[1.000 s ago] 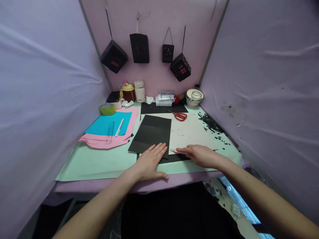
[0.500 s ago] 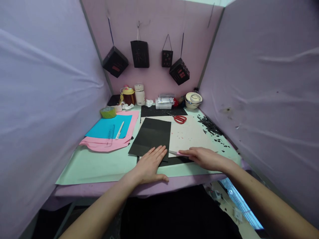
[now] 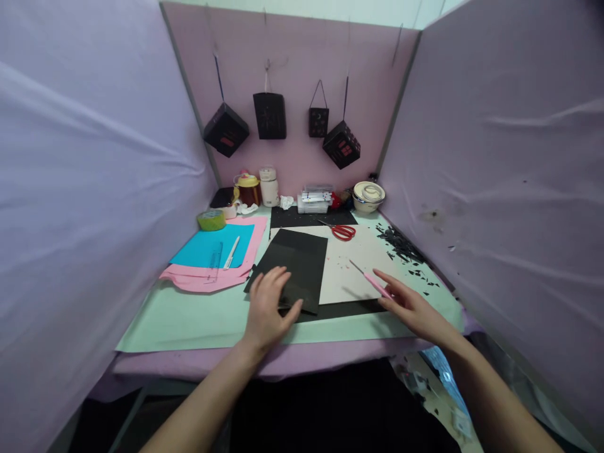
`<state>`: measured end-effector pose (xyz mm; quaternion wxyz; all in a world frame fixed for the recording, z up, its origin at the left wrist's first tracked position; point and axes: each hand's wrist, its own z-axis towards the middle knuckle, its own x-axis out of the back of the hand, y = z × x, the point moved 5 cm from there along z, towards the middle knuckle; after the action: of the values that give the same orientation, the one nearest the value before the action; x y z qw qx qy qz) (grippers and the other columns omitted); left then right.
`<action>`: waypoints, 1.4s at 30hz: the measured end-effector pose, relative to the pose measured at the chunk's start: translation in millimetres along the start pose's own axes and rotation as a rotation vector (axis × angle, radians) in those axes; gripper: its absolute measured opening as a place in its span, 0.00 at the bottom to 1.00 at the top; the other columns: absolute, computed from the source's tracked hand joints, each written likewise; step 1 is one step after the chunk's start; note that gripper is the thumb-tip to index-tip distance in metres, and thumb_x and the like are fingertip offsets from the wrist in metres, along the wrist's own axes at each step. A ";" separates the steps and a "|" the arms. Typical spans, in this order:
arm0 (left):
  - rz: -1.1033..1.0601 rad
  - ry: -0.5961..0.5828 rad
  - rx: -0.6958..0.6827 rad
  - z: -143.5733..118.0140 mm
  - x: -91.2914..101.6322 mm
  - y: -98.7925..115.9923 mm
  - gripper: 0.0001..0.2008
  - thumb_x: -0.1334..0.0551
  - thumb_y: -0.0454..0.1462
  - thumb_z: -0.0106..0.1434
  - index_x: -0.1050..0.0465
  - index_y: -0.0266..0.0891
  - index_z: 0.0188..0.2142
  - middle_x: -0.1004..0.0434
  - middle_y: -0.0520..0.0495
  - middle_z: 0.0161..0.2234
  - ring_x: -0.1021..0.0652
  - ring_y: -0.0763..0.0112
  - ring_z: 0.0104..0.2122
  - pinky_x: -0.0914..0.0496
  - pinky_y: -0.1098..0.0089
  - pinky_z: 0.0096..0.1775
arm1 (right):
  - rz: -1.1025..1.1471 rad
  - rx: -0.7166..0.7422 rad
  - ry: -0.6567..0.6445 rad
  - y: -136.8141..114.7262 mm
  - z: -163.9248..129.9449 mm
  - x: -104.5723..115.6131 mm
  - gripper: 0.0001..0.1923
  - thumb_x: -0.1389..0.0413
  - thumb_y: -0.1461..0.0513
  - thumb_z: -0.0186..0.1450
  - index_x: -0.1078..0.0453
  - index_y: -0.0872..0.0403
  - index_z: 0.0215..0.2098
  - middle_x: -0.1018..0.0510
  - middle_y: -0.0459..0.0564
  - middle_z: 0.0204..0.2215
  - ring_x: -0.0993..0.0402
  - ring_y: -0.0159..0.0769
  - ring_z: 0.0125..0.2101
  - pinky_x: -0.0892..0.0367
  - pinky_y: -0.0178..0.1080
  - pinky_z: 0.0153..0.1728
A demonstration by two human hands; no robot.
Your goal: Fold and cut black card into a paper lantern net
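A sheet of black card lies on a white board in front of me. My left hand is over the card's near left corner, fingers curved and spread, with nothing gripped. Whether its fingertips touch the card I cannot tell. In my right hand is a pink-handled craft knife, held above the white board, its thin blade pointing up and left. Red-handled scissors lie at the board's far side.
Black paper scraps are heaped at the right. Blue sheets, pink sheets, a clear ruler, a white pen and green tape lie left. A lidded bowl stands behind; black lanterns hang at the back.
My left hand has lifted from lying flat and shifted left. My right hand has raised the knife off the board, moving right, with the blade turned upward.
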<state>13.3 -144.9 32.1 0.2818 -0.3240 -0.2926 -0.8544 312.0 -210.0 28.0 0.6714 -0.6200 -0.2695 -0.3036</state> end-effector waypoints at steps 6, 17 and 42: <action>0.126 0.394 0.529 -7.2 28.1 -42.7 0.29 0.41 0.47 0.62 0.44 0.38 0.58 0.37 0.33 0.55 0.38 0.44 0.57 0.43 0.43 0.53 | -0.312 -0.187 0.274 27.3 38.1 -7.2 0.22 0.58 0.57 0.68 0.36 0.58 0.55 0.24 0.56 0.38 0.28 0.42 0.35 0.35 0.42 0.36; -0.446 0.345 0.538 -2.1 15.3 -67.1 0.24 0.39 0.39 0.60 0.41 0.43 0.55 0.27 0.47 0.38 0.25 0.62 0.44 0.34 0.57 0.49 | -0.556 -0.197 0.433 38.3 50.2 -21.2 0.21 0.54 0.54 0.67 0.33 0.58 0.51 0.31 0.61 0.42 0.34 0.49 0.43 0.37 0.47 0.43; -1.571 -0.055 0.120 103.1 97.2 -2.3 0.30 0.32 0.33 0.44 0.29 0.45 0.49 0.44 0.56 0.24 0.37 0.79 0.20 0.34 0.76 0.23 | 0.338 0.228 0.048 -3.9 91.4 -35.5 0.52 0.36 0.50 0.53 0.62 0.42 0.67 0.57 0.54 0.67 0.56 0.45 0.65 0.46 0.51 0.59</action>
<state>-9.6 -101.4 165.0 -0.3948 -0.0277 -0.4883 -0.7778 286.7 -116.5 12.3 0.7849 -0.5689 -0.1781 -0.1690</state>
